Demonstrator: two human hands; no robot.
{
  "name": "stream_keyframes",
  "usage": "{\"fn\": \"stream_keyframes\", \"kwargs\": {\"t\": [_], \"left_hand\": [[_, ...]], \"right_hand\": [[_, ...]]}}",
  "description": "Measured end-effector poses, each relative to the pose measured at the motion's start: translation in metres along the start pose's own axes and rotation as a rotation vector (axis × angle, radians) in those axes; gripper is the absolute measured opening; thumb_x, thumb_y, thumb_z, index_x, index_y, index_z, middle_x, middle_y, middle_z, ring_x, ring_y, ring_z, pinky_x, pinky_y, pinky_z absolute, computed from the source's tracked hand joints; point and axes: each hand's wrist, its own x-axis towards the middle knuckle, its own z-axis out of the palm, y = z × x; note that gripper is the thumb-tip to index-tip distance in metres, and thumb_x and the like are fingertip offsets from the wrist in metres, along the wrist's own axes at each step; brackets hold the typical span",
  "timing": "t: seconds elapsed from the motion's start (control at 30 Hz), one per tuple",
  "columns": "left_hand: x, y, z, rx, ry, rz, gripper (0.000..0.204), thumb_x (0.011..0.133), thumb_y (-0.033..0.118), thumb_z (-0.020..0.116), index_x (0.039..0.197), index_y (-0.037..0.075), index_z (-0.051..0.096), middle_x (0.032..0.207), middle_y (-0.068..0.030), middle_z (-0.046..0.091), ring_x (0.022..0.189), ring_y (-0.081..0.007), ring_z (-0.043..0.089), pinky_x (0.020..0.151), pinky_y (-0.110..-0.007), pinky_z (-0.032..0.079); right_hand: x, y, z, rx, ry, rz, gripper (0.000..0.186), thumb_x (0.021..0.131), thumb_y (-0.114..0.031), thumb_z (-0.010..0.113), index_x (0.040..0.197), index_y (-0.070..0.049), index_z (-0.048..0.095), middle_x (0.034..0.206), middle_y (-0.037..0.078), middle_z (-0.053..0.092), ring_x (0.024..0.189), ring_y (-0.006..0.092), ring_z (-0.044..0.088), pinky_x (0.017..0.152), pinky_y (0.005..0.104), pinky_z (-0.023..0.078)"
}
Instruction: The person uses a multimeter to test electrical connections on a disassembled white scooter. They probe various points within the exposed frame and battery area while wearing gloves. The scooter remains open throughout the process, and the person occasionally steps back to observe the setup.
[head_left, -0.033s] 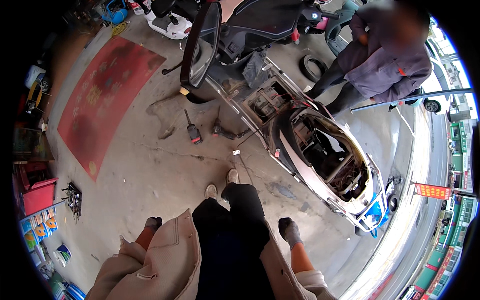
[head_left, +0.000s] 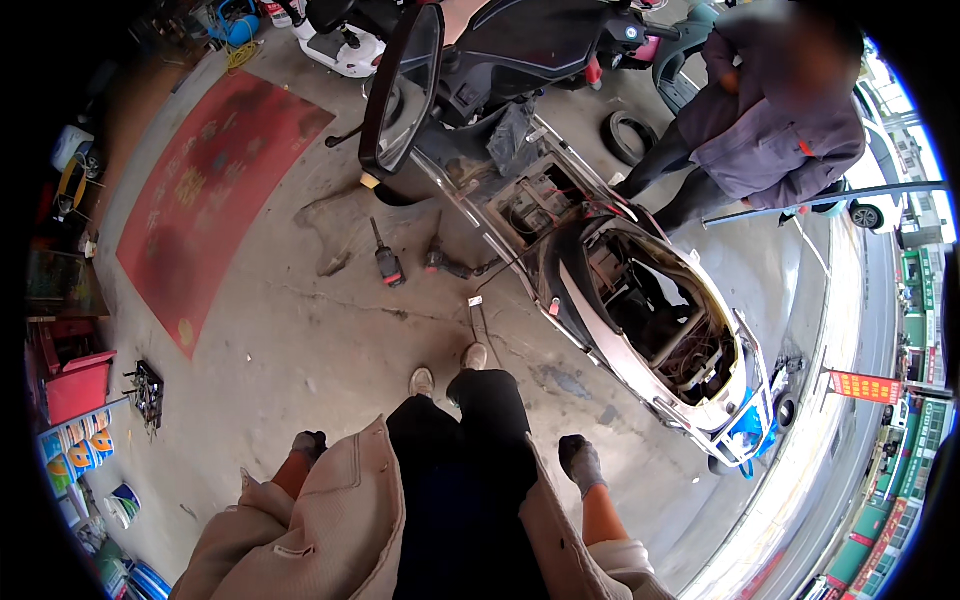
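Note:
Both arms hang at my sides in beige sleeves. My left hand (head_left: 309, 446), in a grey glove with dark fingers, hangs above the floor and touches nothing I can see. Gloved the same way, my right hand (head_left: 578, 465) hangs on the other side, nearest to the scooter. No object shows in either hand; both are seen from above and too small to tell how the fingers lie. Ahead to the right stands a scooter (head_left: 575, 300) with its seat off and its body open, wires showing inside. Two red-and-black power tools (head_left: 388, 266) lie on the floor before me.
A person in a dark jacket (head_left: 775, 120) stands beyond the scooter, beside a loose tire (head_left: 628, 137). A red mat (head_left: 215, 200) lies at the left. A large mirror (head_left: 405, 90) juts out ahead. Small dark parts (head_left: 147, 395) lie far left. A road (head_left: 868, 300) runs along the right.
My right foot and knee have shifted slightly to the right. Both hands stay at my sides. The view has moved very little.

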Motion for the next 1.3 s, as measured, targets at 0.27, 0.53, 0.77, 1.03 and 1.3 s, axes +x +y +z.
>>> {"fn": "stream_keyframes", "kwargs": {"t": [0.27, 0.53, 0.77, 1.03, 1.3], "left_hand": [[-0.089, 0.099, 0.011, -0.301, 0.036, -0.134, 0.02, 0.08, 0.019, 0.049, 0.067, 0.004, 0.056, 0.057, -0.0122, 0.055, 0.044, -0.0247, 0.052, 0.039, -0.038, 0.036], [-0.116, 0.109, 0.133, -0.905, 0.144, -0.241, 0.015, 0.081, 0.02, 0.049, 0.081, 0.007, 0.056, 0.062, -0.0086, 0.057, 0.044, -0.0188, 0.05, 0.038, -0.033, 0.031], [-0.18, 0.038, 0.215, -1.105, 0.097, -0.405, 0.012, 0.08, 0.019, 0.053, 0.073, 0.01, 0.052, 0.057, -0.0079, 0.054, 0.042, -0.0203, 0.048, 0.036, -0.034, 0.029], [-0.178, -0.097, 0.289, -1.348, 0.011, -0.409, 0.017, 0.085, 0.028, 0.053, 0.081, 0.012, 0.051, 0.061, -0.0096, 0.057, 0.042, -0.0227, 0.051, 0.037, -0.036, 0.032], [-0.167, -0.139, 0.316, -1.432, -0.058, -0.407, 0.018, 0.086, 0.031, 0.053, 0.083, 0.013, 0.052, 0.064, -0.0092, 0.058, 0.044, -0.0234, 0.051, 0.039, -0.038, 0.033]], "right_hand": [[0.167, 0.139, 0.033, 0.52, 0.088, -0.066, 0.029, 0.088, -0.015, 0.036, 0.091, -0.003, 0.063, 0.091, 0.011, 0.066, 0.084, 0.021, 0.064, 0.082, 0.0315, 0.051], [0.15, 0.056, -0.117, -0.185, -0.145, -0.178, 0.036, 0.084, -0.034, 0.046, 0.098, -0.006, 0.063, 0.094, 0.026, 0.062, 0.096, 0.0405, 0.059, 0.082, 0.0461, 0.047], [0.173, 0.048, -0.165, -0.562, -0.052, -0.349, 0.042, 0.083, -0.041, 0.047, 0.091, -0.003, 0.064, 0.094, 0.024, 0.063, 0.097, 0.0408, 0.058, 0.082, 0.0459, 0.047], [0.177, 0.004, -0.112, -0.383, -0.091, -0.549, 0.026, 0.085, -0.022, 0.051, 0.101, -0.005, 0.064, 0.097, 0.022, 0.064, 0.095, 0.0357, 0.061, 0.079, 0.0427, 0.049], [0.095, -0.053, -0.073, -0.411, -0.044, -0.547, 0.029, 0.083, -0.014, 0.049, 0.106, -0.004, 0.063, 0.096, 0.019, 0.066, 0.091, 0.0281, 0.065, 0.077, 0.0392, 0.051]]}}
